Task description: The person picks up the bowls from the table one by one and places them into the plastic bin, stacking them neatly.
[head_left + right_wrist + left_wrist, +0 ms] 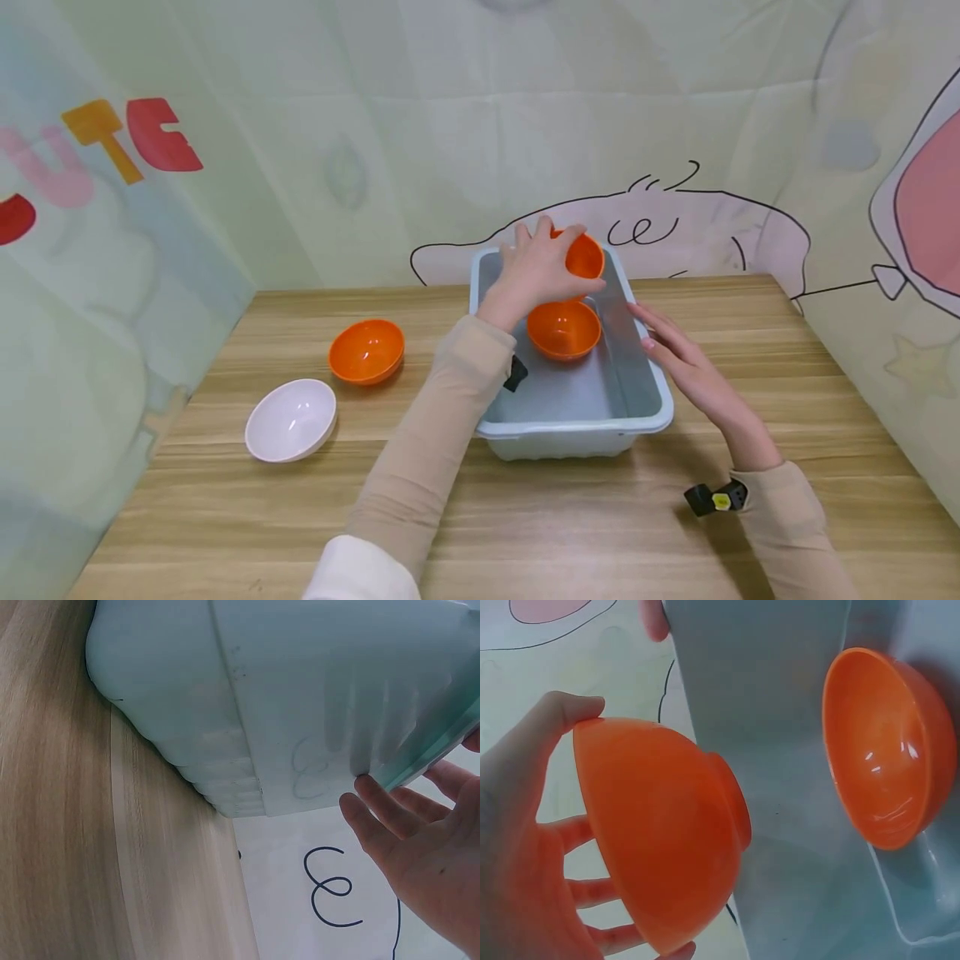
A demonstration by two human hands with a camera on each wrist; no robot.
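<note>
My left hand (534, 271) grips an orange bowl (660, 825) at its rim, thumb on one side and fingers spread along the other. The bowl is tipped on its side over the far part of a light blue plastic bin (551, 430). Below it, inside the bin, rests another orange bowl (564, 332) with its opening up. My right hand (686, 367) holds the bin's right rim; in the right wrist view its fingertips (363, 784) lie against the outer wall beneath the rim.
On the wooden table (570, 533), left of the bin, sit an orange bowl (367, 352) and, nearer, a white bowl (291, 421), both opening up. A printed cloth (420, 125) hangs behind the table and along its sides. A black wrist strap (716, 498) is on the right wrist.
</note>
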